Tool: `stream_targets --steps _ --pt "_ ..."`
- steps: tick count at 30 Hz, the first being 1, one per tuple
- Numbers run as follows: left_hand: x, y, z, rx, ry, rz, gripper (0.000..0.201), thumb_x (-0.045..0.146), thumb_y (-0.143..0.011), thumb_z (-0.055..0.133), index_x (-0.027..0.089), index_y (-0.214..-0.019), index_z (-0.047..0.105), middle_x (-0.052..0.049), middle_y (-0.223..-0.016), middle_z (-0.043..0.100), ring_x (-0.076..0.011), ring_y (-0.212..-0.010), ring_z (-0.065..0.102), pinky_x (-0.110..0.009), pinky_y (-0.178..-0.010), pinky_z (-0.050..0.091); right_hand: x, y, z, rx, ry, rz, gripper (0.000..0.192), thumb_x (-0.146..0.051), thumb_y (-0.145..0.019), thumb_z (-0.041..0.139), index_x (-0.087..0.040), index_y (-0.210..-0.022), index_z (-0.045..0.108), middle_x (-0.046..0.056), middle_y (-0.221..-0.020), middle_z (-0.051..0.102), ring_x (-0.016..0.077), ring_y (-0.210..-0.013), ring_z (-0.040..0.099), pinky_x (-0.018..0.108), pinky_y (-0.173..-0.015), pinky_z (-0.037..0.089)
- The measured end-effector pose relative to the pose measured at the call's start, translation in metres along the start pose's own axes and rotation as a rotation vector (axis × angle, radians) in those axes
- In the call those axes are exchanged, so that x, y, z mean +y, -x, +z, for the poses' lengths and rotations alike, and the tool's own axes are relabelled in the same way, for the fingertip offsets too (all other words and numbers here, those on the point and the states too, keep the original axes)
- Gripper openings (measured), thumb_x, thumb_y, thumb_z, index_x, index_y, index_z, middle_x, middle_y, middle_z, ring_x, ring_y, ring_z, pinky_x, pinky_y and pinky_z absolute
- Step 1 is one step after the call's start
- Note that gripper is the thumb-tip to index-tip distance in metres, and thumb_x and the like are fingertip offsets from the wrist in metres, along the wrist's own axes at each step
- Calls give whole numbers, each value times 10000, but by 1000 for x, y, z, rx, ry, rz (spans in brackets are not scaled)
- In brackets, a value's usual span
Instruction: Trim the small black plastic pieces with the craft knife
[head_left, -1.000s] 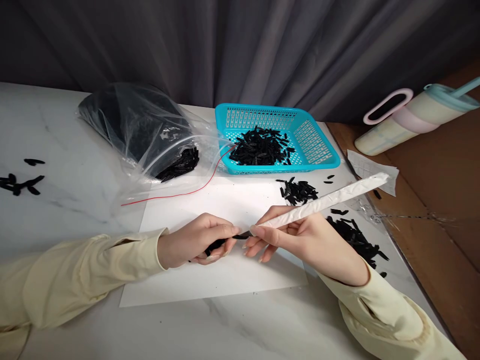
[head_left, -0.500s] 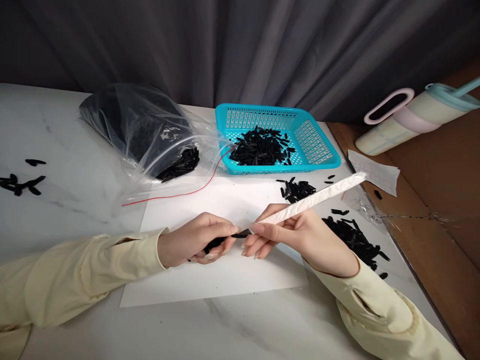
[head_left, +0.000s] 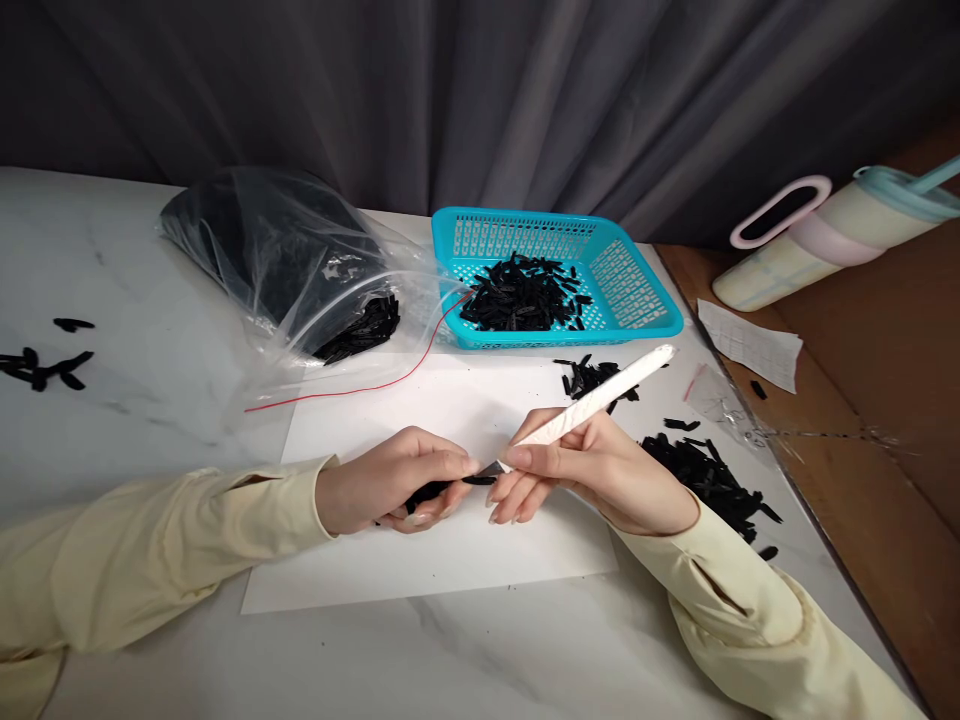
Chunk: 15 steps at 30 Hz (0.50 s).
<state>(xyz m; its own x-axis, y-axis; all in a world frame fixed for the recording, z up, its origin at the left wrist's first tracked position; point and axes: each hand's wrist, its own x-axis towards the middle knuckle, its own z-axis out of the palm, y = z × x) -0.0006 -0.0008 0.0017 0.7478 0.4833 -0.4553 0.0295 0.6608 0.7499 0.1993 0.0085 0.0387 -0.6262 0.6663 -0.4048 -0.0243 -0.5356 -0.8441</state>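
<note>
Fingers of the left hand (head_left: 390, 490) pinch a black piece (head_left: 450, 487) over the paper (head_left: 420, 560); the right hand (head_left: 592, 470) grips a white tool (head_left: 600, 392), now tilted steeper, tip still on the piece, so trimming continues.

I sit at a white marble-patterned worktop (head_left: 150, 300) with faint grey veins. Behind it hangs a dark grey curtain (head_left: 480, 90) in long, heavy folds, filling the whole back of my view. To my right a brown wooden surface (head_left: 885, 400) adjoins the worktop's edge. The light is soft and even.
</note>
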Motion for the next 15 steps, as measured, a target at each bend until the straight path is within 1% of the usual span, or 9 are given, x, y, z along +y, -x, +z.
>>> stream_targets --steps 9,13,15 --pt "-2 1 -1 -58 -49 3 385 375 -812 465 149 -500 455 55 -333 342 -38 -271 228 -190 -300 142 4 0 -1 -62 -53 46 126 -178 -783 640 -74 -716 615 87 -703 714 189 -618 698 224 -535 558" --pt "-2 0 -1 -78 -65 3 397 387 -811 468 151 -492 451 56 -327 338 -39 -274 230 -199 -313 150 4 -1 -2 -110 -75 35 127 -172 -785 630 -70 -710 618 96 -700 713 192 -618 698 223 -526 555" --pt "-2 -1 -1 -83 -59 0 395 389 -811 472 151 -496 451 56 -333 343 -40 -276 233 -200 -312 147 1 -1 -4 -107 -68 24 126 -177 -785 629 -76 -710 617 94 -696 713 190 -607 696 222 -517 552"
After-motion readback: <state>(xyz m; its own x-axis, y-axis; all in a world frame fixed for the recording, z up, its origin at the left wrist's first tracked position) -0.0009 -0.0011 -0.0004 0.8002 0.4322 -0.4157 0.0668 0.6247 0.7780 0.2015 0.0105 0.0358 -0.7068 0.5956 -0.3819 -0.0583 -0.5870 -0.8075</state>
